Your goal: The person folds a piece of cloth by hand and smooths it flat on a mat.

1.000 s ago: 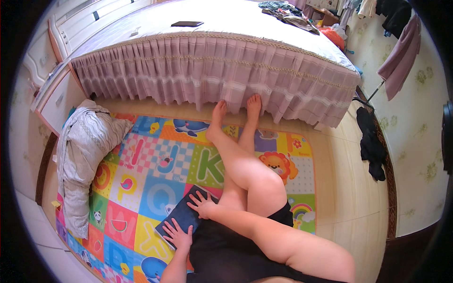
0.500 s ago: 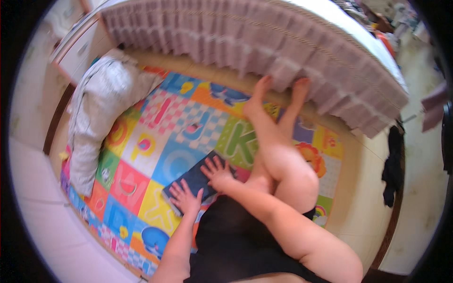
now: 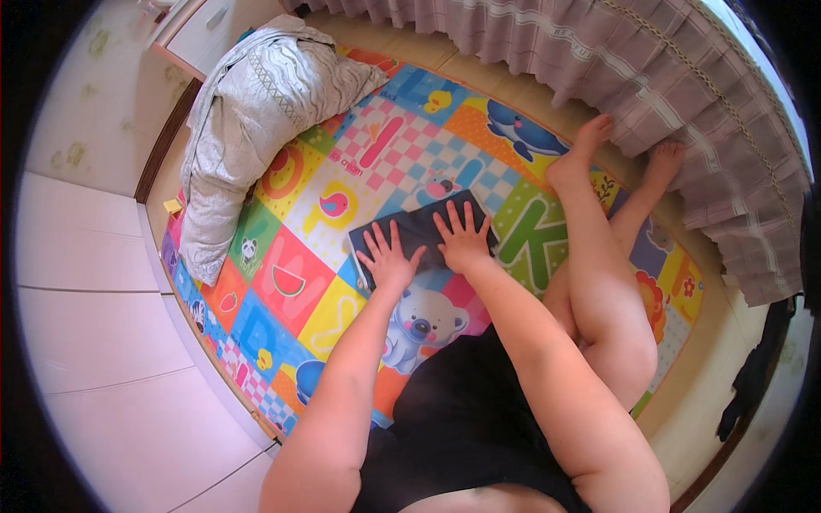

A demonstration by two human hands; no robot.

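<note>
Pushed farther out across the mat since the earlier frame, one flat, dark navy, folded rectangle that looks like cloth [image 3: 417, 227] now lies well apart from the person's lap, and both arms reach out longer to it. From the left, large white panels [image 3: 94, 329] border the brightly printed play mat [image 3: 286, 282], which has coloured squares of letters and animals. One small yellow object [image 3: 173, 207] sits near the mat's left corner. One grey, patterned, bunched quilt [image 3: 235, 128] covers much of the far left edge, close to one white cabinet with a drawer [image 3: 208, 38]. The bare left hand [image 3: 389, 263] rests palm down on the left half of the dark rectangle, fingers spread, gripping nothing. That single rectangle lies near the mat's middle, clear of every edge; its long axis slants across the printed squares, right end pointing toward the bed-side edge. The bare right hand [image 3: 464, 246] lies flat on its right half, likewise spread and clasping nothing. Farther right, two bare feet [image 3: 588, 147] reach that edge, beside one pinkish-mauve, gathered bed skirt [image 3: 633, 77]. One black cloth item [image 3: 757, 368] lies beyond the mat's right edge.
</note>
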